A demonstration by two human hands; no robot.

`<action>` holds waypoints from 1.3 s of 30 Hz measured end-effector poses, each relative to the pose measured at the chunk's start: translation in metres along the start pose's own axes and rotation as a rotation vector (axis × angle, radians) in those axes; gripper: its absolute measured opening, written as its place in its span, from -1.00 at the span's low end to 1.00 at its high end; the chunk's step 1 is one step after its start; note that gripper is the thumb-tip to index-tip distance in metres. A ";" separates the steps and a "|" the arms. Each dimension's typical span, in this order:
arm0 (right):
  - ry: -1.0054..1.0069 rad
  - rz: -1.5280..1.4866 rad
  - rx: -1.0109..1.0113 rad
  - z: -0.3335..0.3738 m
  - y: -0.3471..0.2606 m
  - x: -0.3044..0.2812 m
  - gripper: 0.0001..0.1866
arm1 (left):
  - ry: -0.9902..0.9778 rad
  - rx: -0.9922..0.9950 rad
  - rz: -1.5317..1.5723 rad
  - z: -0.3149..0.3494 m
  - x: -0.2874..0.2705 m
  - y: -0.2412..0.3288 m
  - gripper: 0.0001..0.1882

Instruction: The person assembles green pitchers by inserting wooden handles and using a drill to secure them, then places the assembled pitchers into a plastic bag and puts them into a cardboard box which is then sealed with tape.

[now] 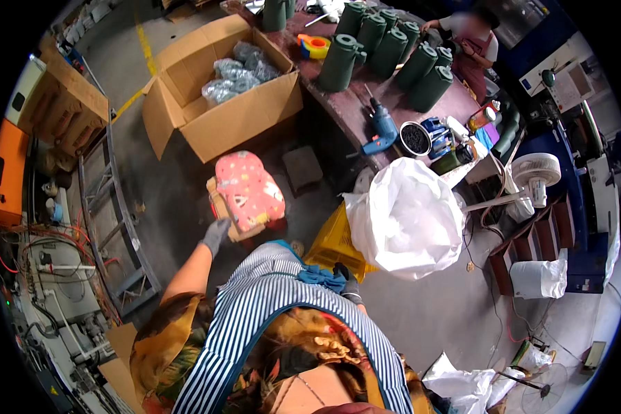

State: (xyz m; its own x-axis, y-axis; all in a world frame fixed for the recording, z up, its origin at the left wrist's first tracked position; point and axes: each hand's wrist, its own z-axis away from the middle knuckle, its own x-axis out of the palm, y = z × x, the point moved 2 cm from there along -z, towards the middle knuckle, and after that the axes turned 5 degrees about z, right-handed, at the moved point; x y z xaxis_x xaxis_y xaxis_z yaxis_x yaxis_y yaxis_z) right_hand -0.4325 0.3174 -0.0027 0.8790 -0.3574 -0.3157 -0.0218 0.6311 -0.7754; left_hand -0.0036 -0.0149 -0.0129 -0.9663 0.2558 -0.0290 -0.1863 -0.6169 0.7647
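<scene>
At the edge of a small wooden seat [240,231] is my left hand [216,234] in a grey glove, its fingers closed on the board's near left corner. A pink patterned cushion [247,188] lies on that seat. My right hand [348,284], also gloved, is low beside my striped apron [269,276], close to a bunched blue cloth [322,277] and a yellow plastic crate [337,241]. Its fingers are mostly hidden, so what it holds, if anything, does not show. Just beyond it stands a large white plastic bag [410,221].
An open carton [245,124] holds plastic-wrapped items. On the reddish table [352,114] are several dark green jugs [341,63], a blue power drill [381,127] and a bowl of black pieces [415,138]. A metal frame [121,221] lies left; a fan [535,172] stands right. Another person [472,62] works behind the table.
</scene>
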 end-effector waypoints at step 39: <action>0.558 0.261 -0.236 -0.492 -0.612 -0.164 -0.30 | -0.318 1.411 -1.405 -0.291 0.416 0.695 -0.17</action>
State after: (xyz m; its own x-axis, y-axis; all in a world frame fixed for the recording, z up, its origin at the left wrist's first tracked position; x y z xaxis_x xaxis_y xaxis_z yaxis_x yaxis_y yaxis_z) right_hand -0.7979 -0.3488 0.2552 0.4529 -0.5564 -0.6967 -0.3603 0.6005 -0.7138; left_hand -0.5866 -0.5535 0.3194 -0.2128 0.1404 -0.9670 -0.2412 0.9515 0.1912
